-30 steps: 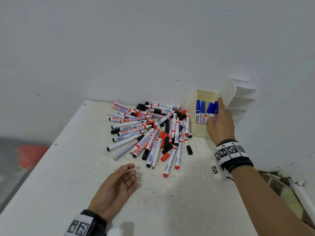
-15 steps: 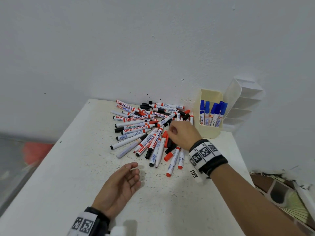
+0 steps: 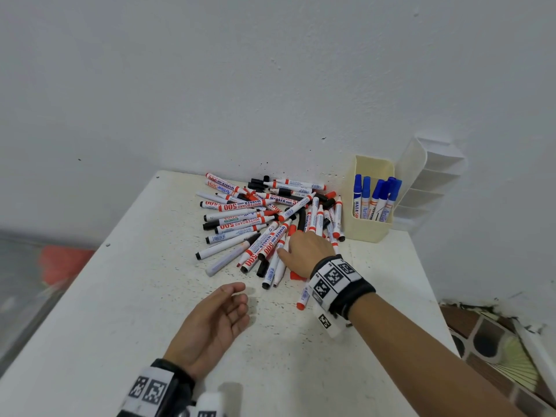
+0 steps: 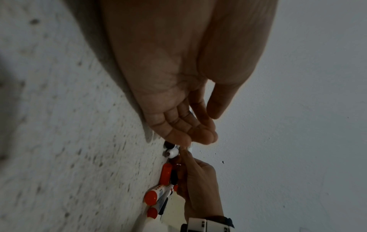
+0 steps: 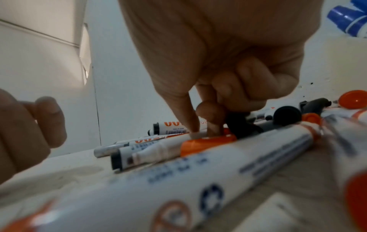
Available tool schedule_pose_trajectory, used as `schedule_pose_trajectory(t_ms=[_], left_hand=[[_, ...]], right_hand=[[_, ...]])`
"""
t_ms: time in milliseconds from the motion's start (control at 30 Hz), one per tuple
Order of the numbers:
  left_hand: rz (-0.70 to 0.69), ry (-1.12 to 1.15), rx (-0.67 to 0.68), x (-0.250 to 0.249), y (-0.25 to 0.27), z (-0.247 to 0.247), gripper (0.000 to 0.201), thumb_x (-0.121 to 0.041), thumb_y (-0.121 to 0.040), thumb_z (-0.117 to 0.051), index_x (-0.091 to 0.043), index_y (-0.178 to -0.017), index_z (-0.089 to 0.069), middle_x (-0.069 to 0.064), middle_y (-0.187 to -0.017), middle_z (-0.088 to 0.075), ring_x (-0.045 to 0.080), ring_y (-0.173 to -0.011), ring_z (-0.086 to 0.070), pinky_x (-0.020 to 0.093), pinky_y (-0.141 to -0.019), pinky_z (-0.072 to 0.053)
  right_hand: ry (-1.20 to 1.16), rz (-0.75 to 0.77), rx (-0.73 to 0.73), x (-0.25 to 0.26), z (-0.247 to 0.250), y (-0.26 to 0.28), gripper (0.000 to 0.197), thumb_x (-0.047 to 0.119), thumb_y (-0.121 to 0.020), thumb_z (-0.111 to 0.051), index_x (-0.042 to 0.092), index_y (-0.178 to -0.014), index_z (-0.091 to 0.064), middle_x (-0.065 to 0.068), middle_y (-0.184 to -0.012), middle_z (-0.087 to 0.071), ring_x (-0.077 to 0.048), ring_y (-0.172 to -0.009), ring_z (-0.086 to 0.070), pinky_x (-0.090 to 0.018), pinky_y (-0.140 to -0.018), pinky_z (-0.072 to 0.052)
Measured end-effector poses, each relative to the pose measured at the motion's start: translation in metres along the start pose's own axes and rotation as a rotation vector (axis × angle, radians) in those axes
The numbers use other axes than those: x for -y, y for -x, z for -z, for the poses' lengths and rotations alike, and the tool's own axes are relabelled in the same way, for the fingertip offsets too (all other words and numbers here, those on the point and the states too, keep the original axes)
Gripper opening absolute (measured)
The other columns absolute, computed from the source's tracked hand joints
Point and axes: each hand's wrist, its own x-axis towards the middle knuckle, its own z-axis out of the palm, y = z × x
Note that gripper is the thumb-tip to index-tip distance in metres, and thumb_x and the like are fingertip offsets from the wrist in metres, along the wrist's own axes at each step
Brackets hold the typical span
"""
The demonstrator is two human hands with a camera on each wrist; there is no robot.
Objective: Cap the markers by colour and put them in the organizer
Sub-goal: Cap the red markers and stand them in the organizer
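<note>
Both forearms bare, no sleeves in view. Right wrist, centre-right of head view: black elastic band (image 3: pixel 355 299) w/ white plate on top carrying 3 black-and-white square fiducial tags (image 3: pixel 332 276) in a row. Under it a small white camera block (image 3: pixel 328 323) w/ one more tag on its side. Left wrist, bottom left-centre of head view: same kit, black band (image 3: pixel 180 371), white panel w/ 2 tags (image 3: pixel 149 392), white camera housing (image 3: pixel 210 403) at frame bottom, another tag partly cut off. Left wrist view, bottom right: edge of the right band, white plate + dark strap (image 4: pixel 210 223). No rings or gloves seen on either hand.
</note>
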Motion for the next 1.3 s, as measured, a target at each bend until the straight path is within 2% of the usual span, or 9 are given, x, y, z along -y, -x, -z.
schedule_pose_trajectory(t_ms=[200,267,433,567,633,800,967,1133,1300], left_hand=[[-0.005,-0.001,-0.011,0.0,0.0,-0.001,0.022,-0.017,-0.091,-0.05,-0.003,-0.103,-0.063,0.01,-0.077,-0.064,0.016,-0.064,-0.064,0.026,-0.061,-0.058],[-0.006,-0.004,-0.02,0.0,0.0,-0.002,0.022,-0.017,-0.09,-0.051,-0.003,-0.101,-0.064,0.01,-0.077,-0.064,0.016,-0.064,-0.064,0.026,-0.06,-0.058],[-0.008,-0.004,-0.031,0.0,0.001,-0.001,0.023,-0.018,-0.089,-0.053,-0.004,-0.102,-0.065,0.01,-0.077,-0.064,0.017,-0.065,-0.064,0.026,-0.061,-0.058],[-0.011,-0.073,-0.029,0.0,0.001,-0.004,0.021,-0.016,-0.091,-0.052,-0.003,-0.102,-0.064,0.01,-0.077,-0.063,0.017,-0.064,-0.063,0.027,-0.06,-0.058],[-0.018,-0.204,-0.025,-0.001,0.0,-0.008,0.019,-0.013,-0.096,-0.05,-0.001,-0.102,-0.064,0.01,-0.078,-0.063,0.016,-0.063,-0.062,0.028,-0.06,-0.058],[-0.137,-0.689,-0.017,-0.021,-0.004,-0.025,0.018,-0.016,-0.096,-0.055,-0.003,-0.101,-0.068,0.007,-0.084,-0.069,0.015,-0.075,-0.062,0.027,-0.07,-0.053],[-0.38,-1.353,0.016,-0.043,-0.018,-0.043,0.009,-0.023,-0.096,-0.06,-0.02,-0.094,-0.068,-0.001,-0.088,-0.071,0.01,-0.081,-0.064,0.025,-0.075,-0.05],[-0.396,-1.762,-0.023,-0.049,-0.04,-0.052,0.003,-0.03,-0.09,-0.066,-0.029,-0.09,-0.064,-0.01,-0.091,-0.069,0.007,-0.083,-0.065,0.034,-0.08,-0.056],[-0.397,-2.054,-0.069,-0.041,-0.054,-0.068,0.012,-0.034,-0.087,-0.067,-0.024,-0.091,-0.061,-0.005,-0.096,-0.067,0.014,-0.087,-0.063,0.034,-0.08,-0.055]], right_hand=[[-0.05,-0.057,-0.058,0.006,0.004,0.008,0.031,0.04,-0.097,-0.048,0.011,-0.104,-0.054,-0.009,-0.103,-0.061,-0.028,-0.099,-0.06,-0.031,-0.072,-0.038],[-0.088,-0.099,-0.036,0.007,0.004,0.007,0.032,0.042,-0.094,-0.052,0.011,-0.105,-0.055,-0.006,-0.094,-0.059,-0.027,-0.091,-0.059,-0.03,-0.07,-0.039],[-0.327,-0.163,-0.066,0.001,0.008,0.006,0.037,0.043,-0.089,-0.058,0.019,-0.063,-0.044,0.003,-0.06,-0.042,-0.016,-0.058,-0.046,-0.025,-0.056,-0.037],[-0.7,-0.111,-0.294,-0.01,0.022,0.022,0.027,0.037,-0.088,-0.064,0.013,-0.076,-0.067,0.007,-0.068,-0.061,-0.011,-0.062,-0.056,-0.024,-0.064,-0.048],[-0.892,-0.092,-0.364,-0.016,0.032,0.037,0.014,0.03,-0.089,-0.066,0.016,-0.085,-0.066,0.006,-0.079,-0.065,-0.006,-0.072,-0.059,-0.017,-0.066,-0.048],[-1.35,-0.093,-0.406,-0.037,0.043,0.076,0.013,0.009,-0.092,-0.062,0.009,-0.1,-0.051,-0.018,-0.078,-0.07,-0.019,-0.063,-0.063,-0.028,-0.058,-0.053],[-1.397,-0.086,-0.387,-0.045,0.031,0.108,0.026,0.003,-0.099,-0.043,0.013,-0.105,-0.067,-0.019,-0.086,-0.069,-0.024,-0.07,-0.06,-0.032,-0.06,-0.052],[-1.277,-0.063,-0.379,-0.042,0.015,0.128,0.014,0.014,-0.091,-0.065,0.018,-0.103,-0.061,-0.008,-0.068,-0.068,-0.011,-0.057,-0.054,-0.026,-0.054,-0.045],[-1.059,-0.034,-0.374,-0.029,0.0,0.141,0.016,0.029,-0.089,-0.065,0.019,-0.077,-0.064,0.011,-0.049,-0.047,-0.002,-0.045,-0.04,-0.011,-0.049,-0.037]])
